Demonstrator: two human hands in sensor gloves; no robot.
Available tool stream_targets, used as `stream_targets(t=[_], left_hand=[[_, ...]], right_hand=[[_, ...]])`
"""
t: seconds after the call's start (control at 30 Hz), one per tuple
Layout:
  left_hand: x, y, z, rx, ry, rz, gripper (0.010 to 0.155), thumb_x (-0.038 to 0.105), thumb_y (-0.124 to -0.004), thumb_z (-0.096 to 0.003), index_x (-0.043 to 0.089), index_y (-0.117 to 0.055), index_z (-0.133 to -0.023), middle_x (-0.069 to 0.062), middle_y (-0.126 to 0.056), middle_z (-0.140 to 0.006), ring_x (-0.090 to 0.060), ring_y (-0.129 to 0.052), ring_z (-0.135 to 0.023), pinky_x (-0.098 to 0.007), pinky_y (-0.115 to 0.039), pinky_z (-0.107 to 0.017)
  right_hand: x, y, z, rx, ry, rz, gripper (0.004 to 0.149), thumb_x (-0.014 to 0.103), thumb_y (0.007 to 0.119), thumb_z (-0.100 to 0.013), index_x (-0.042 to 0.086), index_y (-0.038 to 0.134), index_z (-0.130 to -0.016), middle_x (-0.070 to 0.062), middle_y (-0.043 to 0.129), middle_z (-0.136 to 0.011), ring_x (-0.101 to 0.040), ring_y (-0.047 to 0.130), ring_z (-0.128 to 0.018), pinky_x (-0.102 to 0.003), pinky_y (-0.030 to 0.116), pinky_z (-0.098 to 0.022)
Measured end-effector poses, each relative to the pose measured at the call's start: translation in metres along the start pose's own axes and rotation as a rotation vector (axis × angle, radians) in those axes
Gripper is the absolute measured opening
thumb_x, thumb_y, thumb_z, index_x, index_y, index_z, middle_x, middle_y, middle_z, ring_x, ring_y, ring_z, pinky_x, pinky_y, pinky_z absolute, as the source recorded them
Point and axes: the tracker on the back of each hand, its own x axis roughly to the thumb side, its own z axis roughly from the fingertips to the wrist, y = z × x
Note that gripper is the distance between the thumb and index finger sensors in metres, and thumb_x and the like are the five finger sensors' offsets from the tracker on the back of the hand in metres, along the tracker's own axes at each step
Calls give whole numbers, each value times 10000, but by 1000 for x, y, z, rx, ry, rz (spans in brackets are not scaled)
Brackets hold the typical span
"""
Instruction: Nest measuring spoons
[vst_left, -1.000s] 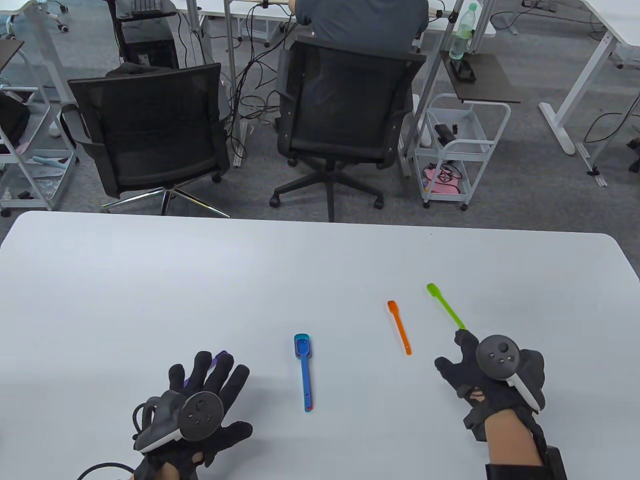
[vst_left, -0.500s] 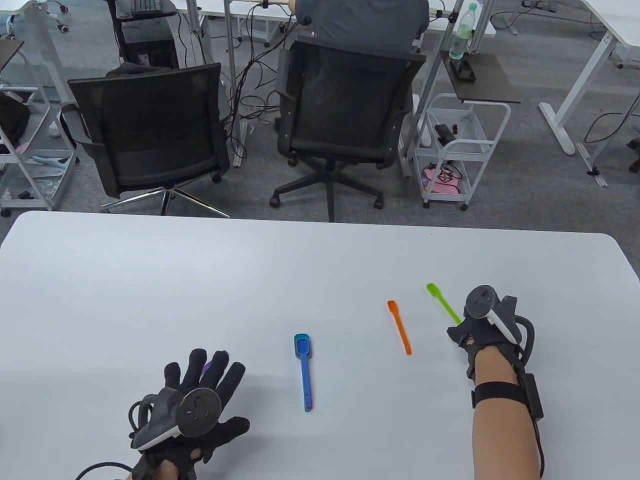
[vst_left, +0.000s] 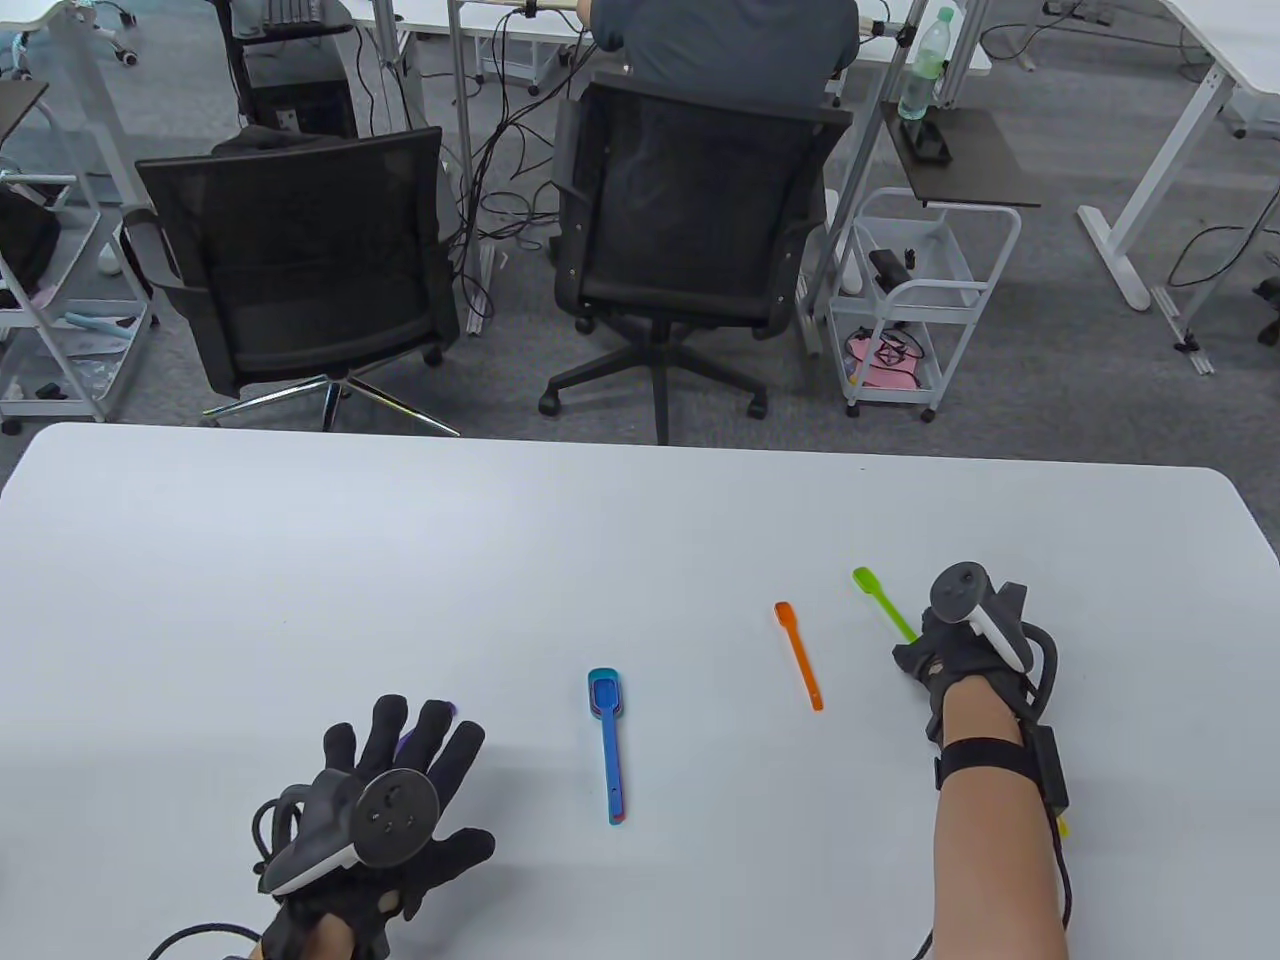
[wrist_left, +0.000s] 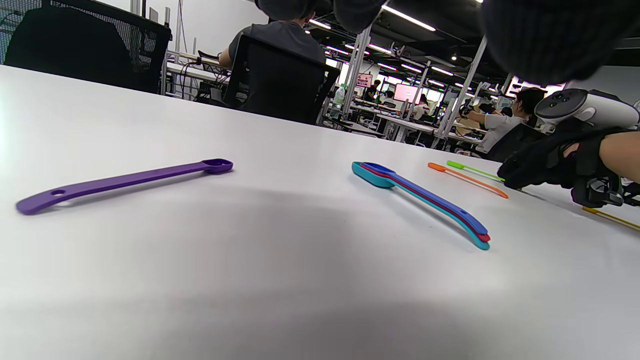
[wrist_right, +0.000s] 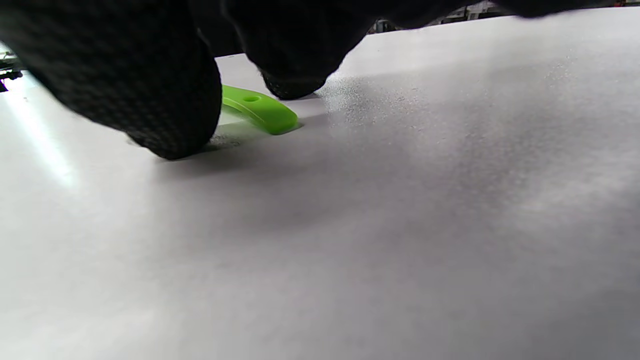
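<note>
A nested stack of blue, red and teal spoons (vst_left: 607, 745) lies at the table's middle and also shows in the left wrist view (wrist_left: 425, 202). An orange spoon (vst_left: 799, 655) and a green spoon (vst_left: 885, 603) lie to the right. My right hand (vst_left: 915, 655) is down on the green spoon's handle end. In the right wrist view two fingertips (wrist_right: 150, 110) touch the table on either side of the green handle (wrist_right: 260, 110). My left hand (vst_left: 420, 730) is spread open above a purple spoon (wrist_left: 125, 182), which lies free on the table.
A thin yellow spoon (wrist_left: 610, 218) lies by my right forearm, mostly hidden in the table view. The white table (vst_left: 300, 560) stretches far ahead. Office chairs (vst_left: 680, 210) stand beyond its far edge.
My right hand has moved forward, turned over and come down on the green spoon's handle end. My left hand has drifted slightly back and left. The spoons have not moved.
</note>
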Motion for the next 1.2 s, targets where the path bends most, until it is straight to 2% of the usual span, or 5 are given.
stream_targets(t=[0.43,1.2], left_hand=[[2,-2,-1,-9,-5,-6,1028,731,-799,-391,282,-370,-1210,-127,-267,-1297,-555,-143,-1188,-832,-184,-709],[2,-1,0,3,-4,-7,1029,731,-799,-391,274,-375,-1210,-132,-283,-1296,-561,-157,-1188,-834,-192,-708]], right_hand=[[6,1,-1,-28,15,19,610,497,978,-350,163,854,-845,110,940,-357,-51,819,-66,-346,841,-64],[8,2,0,-57,25,12,546,472,968,-361,154,885,-797,109,945,-349,-55,823,-66,-349,844,-70]])
